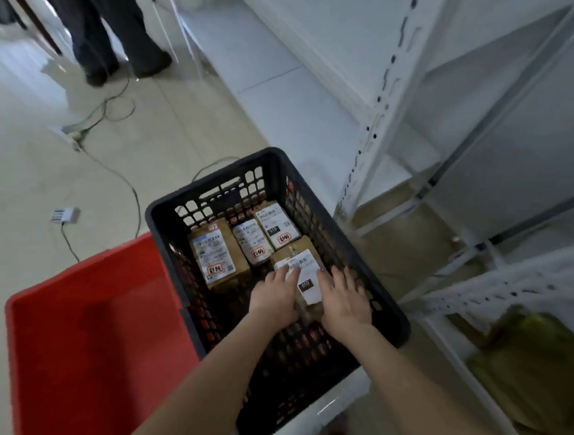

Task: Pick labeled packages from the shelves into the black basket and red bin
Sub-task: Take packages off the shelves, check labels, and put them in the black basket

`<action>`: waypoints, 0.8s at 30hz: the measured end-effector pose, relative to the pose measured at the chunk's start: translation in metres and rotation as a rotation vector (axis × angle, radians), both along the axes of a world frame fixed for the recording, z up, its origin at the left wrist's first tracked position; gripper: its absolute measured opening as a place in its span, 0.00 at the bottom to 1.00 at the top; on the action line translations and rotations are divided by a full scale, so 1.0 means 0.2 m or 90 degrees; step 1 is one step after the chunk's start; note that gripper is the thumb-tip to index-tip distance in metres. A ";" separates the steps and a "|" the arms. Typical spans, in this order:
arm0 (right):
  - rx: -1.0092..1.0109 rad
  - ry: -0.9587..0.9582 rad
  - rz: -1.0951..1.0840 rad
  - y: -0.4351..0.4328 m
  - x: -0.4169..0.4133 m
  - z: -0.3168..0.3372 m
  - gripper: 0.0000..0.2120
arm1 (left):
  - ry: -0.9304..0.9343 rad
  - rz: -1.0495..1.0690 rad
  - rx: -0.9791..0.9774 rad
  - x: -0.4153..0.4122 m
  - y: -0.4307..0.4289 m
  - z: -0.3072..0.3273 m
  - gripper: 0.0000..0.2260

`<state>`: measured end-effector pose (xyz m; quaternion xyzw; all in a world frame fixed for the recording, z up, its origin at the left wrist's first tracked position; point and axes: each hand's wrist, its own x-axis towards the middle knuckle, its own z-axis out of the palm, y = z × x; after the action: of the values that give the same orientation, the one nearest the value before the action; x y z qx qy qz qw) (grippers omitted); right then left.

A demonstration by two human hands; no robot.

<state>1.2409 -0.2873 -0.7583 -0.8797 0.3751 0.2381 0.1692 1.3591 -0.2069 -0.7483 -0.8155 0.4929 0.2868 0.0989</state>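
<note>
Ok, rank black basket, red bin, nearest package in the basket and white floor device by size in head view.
1. Black basket and red bin: unsure, the bin is cut off and partly hidden.
2. Nearest package.
3. White floor device.

**A parcel stockroom with picking bins**

White slotted steel shelving (378, 128) stands along a pale tiled floor (25, 162). Brown packages (215, 256) with printed shipping labels lie in a black basket (212, 191) beside a red bin (98, 322). Blurred brown parcels (534, 367) sit low in the shelving. Loose cables (124, 177) trail across the floor, and another person (97, 30) stands nearby.
</note>
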 end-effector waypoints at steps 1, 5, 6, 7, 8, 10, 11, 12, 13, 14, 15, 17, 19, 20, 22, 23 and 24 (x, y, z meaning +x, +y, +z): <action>-0.017 -0.018 -0.023 0.02 -0.04 0.06 0.41 | -0.012 -0.029 -0.017 -0.02 0.00 0.06 0.40; -0.070 -0.075 -0.116 0.12 -0.22 0.28 0.38 | -0.054 -0.150 -0.062 -0.14 0.02 0.34 0.37; -0.077 -0.079 -0.141 0.14 -0.28 0.34 0.38 | -0.061 -0.176 -0.070 -0.18 0.02 0.40 0.37; -0.088 -0.084 -0.166 0.16 -0.33 0.41 0.38 | -0.070 -0.200 -0.082 -0.22 0.01 0.46 0.37; -0.101 -0.088 -0.189 0.17 -0.38 0.47 0.38 | -0.078 -0.226 -0.095 -0.27 0.00 0.53 0.37; -0.132 -0.098 -0.238 0.18 -0.51 0.60 0.38 | -0.082 -0.278 -0.119 -0.39 -0.04 0.65 0.36; -0.154 -0.102 -0.262 0.18 -0.58 0.67 0.38 | -0.087 -0.304 -0.130 -0.45 -0.05 0.71 0.35; -0.177 -0.105 -0.282 0.18 -0.66 0.74 0.37 | -0.094 -0.332 -0.141 -0.52 -0.07 0.77 0.34; -0.196 -0.107 -0.298 0.19 -0.75 0.81 0.37 | -0.102 -0.355 -0.151 -0.60 -0.09 0.83 0.33; -0.211 -0.109 -0.311 0.19 -0.84 0.87 0.36 | -0.108 -0.377 -0.164 -0.68 -0.10 0.89 0.32; -0.223 -0.112 -0.325 0.20 -0.93 0.95 0.36 | -0.113 -0.398 -0.180 -0.77 -0.11 0.95 0.31; -0.250 -0.124 -0.365 0.23 -1.12 1.09 0.35 | -0.119 -0.436 -0.222 -0.94 -0.11 1.06 0.30; -0.274 -0.131 -0.392 0.28 -1.31 1.22 0.33 | -0.121 -0.466 -0.273 -1.12 -0.11 1.18 0.29; -0.281 -0.130 -0.401 0.31 -1.41 1.28 0.33 | -0.123 -0.481 -0.293 -1.21 -0.10 1.24 0.29; -0.308 -0.131 -0.424 0.39 -1.62 1.40 0.34 | -0.131 -0.507 -0.331 -1.42 -0.07 1.36 0.31; -0.327 -0.135 -0.431 0.43 -1.71 1.45 0.34 | -0.136 -0.516 -0.347 -1.51 -0.05 1.42 0.32; -0.346 -0.140 -0.436 0.46 -1.79 1.50 0.34 | -0.140 -0.520 -0.360 -1.60 -0.03 1.47 0.33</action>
<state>0.8820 -0.1952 -0.4587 -0.7376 0.6733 -0.0336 0.0396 1.0386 -0.2131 -0.4542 -0.5763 0.8167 -0.0073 0.0297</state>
